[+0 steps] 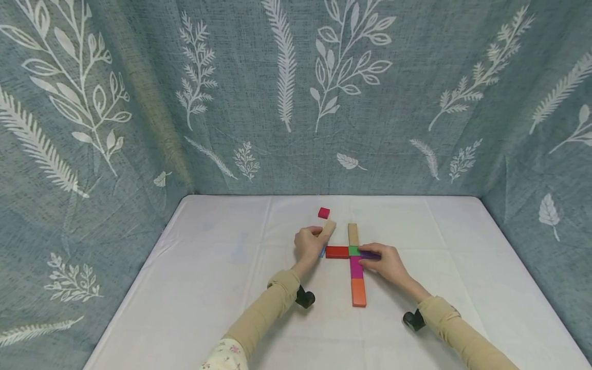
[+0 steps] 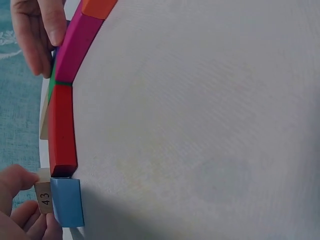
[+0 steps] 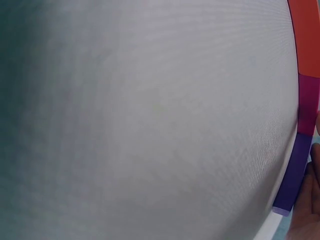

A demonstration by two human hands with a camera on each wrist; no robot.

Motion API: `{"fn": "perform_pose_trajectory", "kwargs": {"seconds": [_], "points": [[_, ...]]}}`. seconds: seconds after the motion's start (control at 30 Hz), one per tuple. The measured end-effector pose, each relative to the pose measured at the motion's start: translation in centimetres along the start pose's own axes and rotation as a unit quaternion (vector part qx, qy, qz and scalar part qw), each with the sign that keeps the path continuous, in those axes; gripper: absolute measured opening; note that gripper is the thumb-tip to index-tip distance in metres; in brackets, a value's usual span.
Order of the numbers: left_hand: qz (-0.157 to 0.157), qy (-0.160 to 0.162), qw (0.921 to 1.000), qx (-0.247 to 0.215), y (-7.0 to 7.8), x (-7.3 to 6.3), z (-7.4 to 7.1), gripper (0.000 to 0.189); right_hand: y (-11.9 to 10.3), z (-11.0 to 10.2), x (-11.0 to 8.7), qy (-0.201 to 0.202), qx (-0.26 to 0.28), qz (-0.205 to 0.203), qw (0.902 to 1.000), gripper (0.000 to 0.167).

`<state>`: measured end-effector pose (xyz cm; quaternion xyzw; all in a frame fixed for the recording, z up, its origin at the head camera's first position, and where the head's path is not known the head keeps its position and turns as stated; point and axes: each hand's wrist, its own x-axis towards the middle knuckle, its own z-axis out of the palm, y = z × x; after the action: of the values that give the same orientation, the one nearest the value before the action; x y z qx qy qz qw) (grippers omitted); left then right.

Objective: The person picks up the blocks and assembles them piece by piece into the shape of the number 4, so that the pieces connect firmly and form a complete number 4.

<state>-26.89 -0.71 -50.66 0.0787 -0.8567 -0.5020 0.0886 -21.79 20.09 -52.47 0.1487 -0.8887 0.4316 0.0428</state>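
My left hand (image 1: 307, 244) pinches a plain wooden block (image 1: 329, 228), whose end bears the number 43 in the left wrist view. A blue block (image 2: 68, 202) lies beside that wooden block, at the end of a red block (image 1: 337, 252). My right hand (image 1: 385, 264) has finger and thumb on either side of a purple block (image 1: 371, 255), lying flat on the table. The red and purple blocks meet at a small green block (image 1: 354, 251). A magenta block (image 1: 356, 267) and an orange block (image 1: 358, 293) run toward me from it; another plain wooden block (image 1: 353, 234) points away.
A small red piece (image 1: 324, 213) lies apart, beyond the left hand. The white-covered table (image 1: 222, 277) extends around the blocks, with a patterned green-blue curtain (image 1: 259, 103) behind and at both sides. Black wrist cameras (image 1: 305, 297) hang below the sleeves.
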Motion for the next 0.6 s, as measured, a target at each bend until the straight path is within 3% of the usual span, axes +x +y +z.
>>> {"fn": "perform_pose_trajectory", "kwargs": {"seconds": [0.33, 0.6], "points": [[0.014, -0.004, 0.9996, 0.025, -0.28, -0.14, 0.0, 0.022, 0.11, 0.02, 0.11, -0.002, -0.003, 0.004, 1.0, 0.038], [0.019, -0.012, 0.999, 0.04, -0.42, -0.21, 0.19, 0.022, 0.33, 0.0, 0.06, 0.013, -0.003, -0.025, 0.9996, 0.036]]}}
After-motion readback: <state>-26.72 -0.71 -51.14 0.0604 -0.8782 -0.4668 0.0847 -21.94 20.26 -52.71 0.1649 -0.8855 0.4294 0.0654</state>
